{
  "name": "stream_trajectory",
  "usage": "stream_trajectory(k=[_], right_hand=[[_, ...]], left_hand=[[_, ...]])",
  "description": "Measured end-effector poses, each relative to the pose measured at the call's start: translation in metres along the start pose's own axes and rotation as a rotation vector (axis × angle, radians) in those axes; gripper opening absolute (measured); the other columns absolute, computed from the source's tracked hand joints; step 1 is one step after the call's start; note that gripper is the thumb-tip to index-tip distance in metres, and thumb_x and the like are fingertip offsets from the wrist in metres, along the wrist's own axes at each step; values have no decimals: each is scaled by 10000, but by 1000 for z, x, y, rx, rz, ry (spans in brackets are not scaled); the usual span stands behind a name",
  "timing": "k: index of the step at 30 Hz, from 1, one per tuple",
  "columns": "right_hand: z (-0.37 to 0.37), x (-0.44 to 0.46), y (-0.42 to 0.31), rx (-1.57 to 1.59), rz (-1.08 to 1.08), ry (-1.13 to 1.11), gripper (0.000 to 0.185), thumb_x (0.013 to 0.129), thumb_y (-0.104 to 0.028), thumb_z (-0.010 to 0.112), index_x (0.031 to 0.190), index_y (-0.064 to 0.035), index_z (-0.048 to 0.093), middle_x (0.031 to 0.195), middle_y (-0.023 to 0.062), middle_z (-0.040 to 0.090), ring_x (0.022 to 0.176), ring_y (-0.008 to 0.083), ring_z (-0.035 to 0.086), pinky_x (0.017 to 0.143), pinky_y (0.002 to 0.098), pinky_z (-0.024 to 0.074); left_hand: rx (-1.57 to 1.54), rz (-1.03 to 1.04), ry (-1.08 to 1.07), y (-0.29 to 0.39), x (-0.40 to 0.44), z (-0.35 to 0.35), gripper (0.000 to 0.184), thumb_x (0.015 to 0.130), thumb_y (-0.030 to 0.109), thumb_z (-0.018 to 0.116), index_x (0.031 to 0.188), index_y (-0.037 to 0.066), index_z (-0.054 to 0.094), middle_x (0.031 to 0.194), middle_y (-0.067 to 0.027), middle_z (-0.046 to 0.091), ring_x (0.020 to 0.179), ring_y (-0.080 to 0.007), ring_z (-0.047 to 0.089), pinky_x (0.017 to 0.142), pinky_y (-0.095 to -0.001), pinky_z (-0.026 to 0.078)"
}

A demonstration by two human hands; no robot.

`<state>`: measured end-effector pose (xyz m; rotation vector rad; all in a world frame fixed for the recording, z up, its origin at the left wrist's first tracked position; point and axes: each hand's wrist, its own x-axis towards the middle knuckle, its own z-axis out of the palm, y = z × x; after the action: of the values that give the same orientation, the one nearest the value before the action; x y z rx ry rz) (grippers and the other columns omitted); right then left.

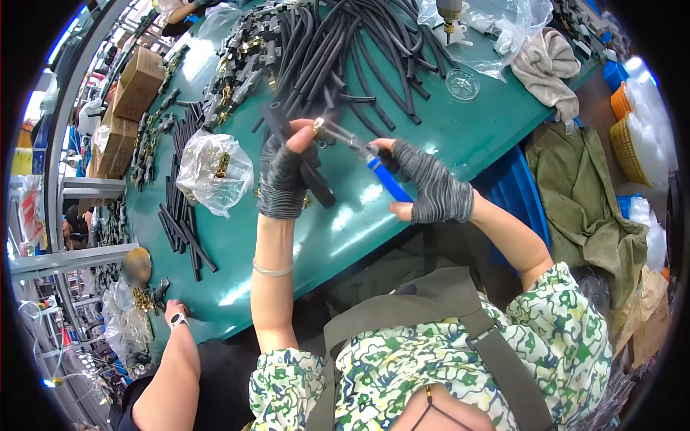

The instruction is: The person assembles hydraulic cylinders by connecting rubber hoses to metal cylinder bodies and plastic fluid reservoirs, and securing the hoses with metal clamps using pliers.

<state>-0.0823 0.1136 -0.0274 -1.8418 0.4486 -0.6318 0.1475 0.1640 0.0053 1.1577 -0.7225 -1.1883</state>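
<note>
My left hand (pixel 286 169), in a grey striped fingerless glove, is closed around a black tube (pixel 316 183). Between its thumb and fingertips sits a small gold metal piece (pixel 318 126). My right hand (pixel 430 179), gloved the same way, holds a tool with a blue handle (pixel 388 179) and a clear, slim front part. The tool's front end reaches the gold piece. Beyond my hands, a large pile of black tubes (pixel 316 61) lies on the green table (pixel 359 248). A clear plastic bag (pixel 214 172) with gold pieces is left of my left hand.
A co-worker's arm (pixel 180 355) with a watch rests at the table's near left edge. More black tubes (pixel 188 248) lie left. A clear round dish (pixel 462 85), a hanging driver tip (pixel 449 25) and a cloth (pixel 546 68) are at upper right. Cardboard boxes (pixel 139 82) stand far left.
</note>
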Motion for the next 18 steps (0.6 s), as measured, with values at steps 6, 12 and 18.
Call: stream_trajectory(k=[6, 12, 18], right_hand=[[-2, 1, -1, 5, -17, -3, 774, 612, -214, 681, 1294, -19, 373, 1044, 138, 523, 975, 231, 537, 905, 348, 437], [-3, 3, -1, 137, 104, -83, 723, 691, -156, 606, 1341, 4, 333, 1149, 111, 518, 1069, 202, 502, 959, 329, 385], [3, 2, 10, -118, -48, 55, 557, 731, -153, 587, 1235, 8, 414, 886, 186, 577, 788, 299, 594, 760, 370, 481]], left_hand=[[33, 26, -11, -8, -3, 12, 311, 771, 240, 691, 948, -9, 633, 659, 9, 521, 583, -68, 462, 518, -215, 380], [109, 51, -2, -9, -6, 7, 319, 750, 223, 702, 966, 2, 625, 743, -22, 586, 630, -80, 499, 569, -221, 409], [686, 288, -2, 7, -11, -8, 407, 757, 234, 709, 1074, 17, 575, 783, -13, 613, 736, -85, 568, 651, -244, 459]])
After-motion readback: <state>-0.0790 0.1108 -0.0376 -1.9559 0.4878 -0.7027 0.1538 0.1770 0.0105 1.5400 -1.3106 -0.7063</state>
